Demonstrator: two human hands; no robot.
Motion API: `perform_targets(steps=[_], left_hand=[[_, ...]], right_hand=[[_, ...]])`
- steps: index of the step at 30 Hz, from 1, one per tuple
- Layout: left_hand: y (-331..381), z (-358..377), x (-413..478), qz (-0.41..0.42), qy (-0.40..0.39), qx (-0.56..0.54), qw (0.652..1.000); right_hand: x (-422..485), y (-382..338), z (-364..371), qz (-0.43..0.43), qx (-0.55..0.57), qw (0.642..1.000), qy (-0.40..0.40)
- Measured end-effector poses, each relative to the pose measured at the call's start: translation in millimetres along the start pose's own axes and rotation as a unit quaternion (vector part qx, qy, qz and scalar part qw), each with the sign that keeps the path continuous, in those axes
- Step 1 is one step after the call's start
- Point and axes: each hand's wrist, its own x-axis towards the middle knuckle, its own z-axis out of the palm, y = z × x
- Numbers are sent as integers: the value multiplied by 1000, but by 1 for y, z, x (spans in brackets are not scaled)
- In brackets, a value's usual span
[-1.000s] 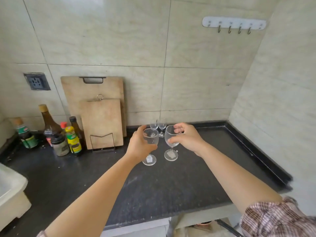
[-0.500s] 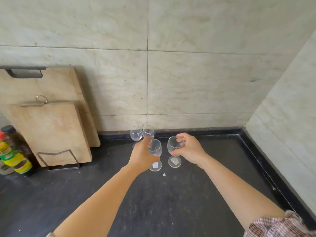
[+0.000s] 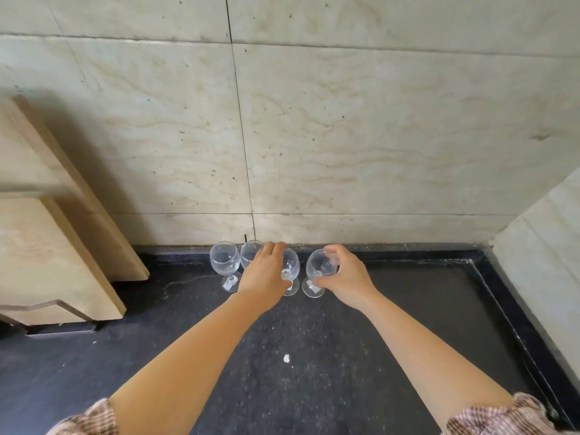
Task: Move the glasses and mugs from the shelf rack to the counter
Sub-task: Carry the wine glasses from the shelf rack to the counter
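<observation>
Several clear wine glasses stand in a row on the dark counter [image 3: 314, 356] near the back wall. My left hand [image 3: 266, 277] is wrapped around the bowl of one wine glass [image 3: 290, 266], whose foot rests on the counter. My right hand [image 3: 343, 277] grips the bowl of the rightmost wine glass [image 3: 318, 266], its base also on the counter. To the left stand two free glasses, one [image 3: 224, 260] in full view and another [image 3: 249, 254] partly hidden behind my left hand. The shelf rack is out of view.
Two wooden cutting boards [image 3: 56, 233] lean against the wall at the left in a metal stand. The tiled wall [image 3: 345, 136] rises right behind the glasses, and a side wall [image 3: 539, 262] closes the right. A raised black rim [image 3: 518, 324] edges the counter. A white speck [image 3: 286, 358] lies mid-counter.
Both hands carried their glasses farther back toward the wall and set them beside the two standing glasses. The view moved closer and lower; the bottles at left are no longer visible.
</observation>
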Motion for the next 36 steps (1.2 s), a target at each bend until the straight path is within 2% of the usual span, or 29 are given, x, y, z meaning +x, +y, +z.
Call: perform_targets(steps=[12, 24, 30, 36], left_hand=[[4, 16, 31, 6, -20, 97, 995], [4, 24, 36, 12, -27, 103, 994], [8, 19, 33, 16, -38, 78, 996], [3, -4, 9, 36, 9, 63, 997]], right_hand=[[31, 1, 4, -16, -17, 1000, 10], [41, 6, 8, -15, -33, 999, 4], [40, 3, 6, -21, -102, 995, 8], [21, -15, 1, -52, -133, 989, 27]])
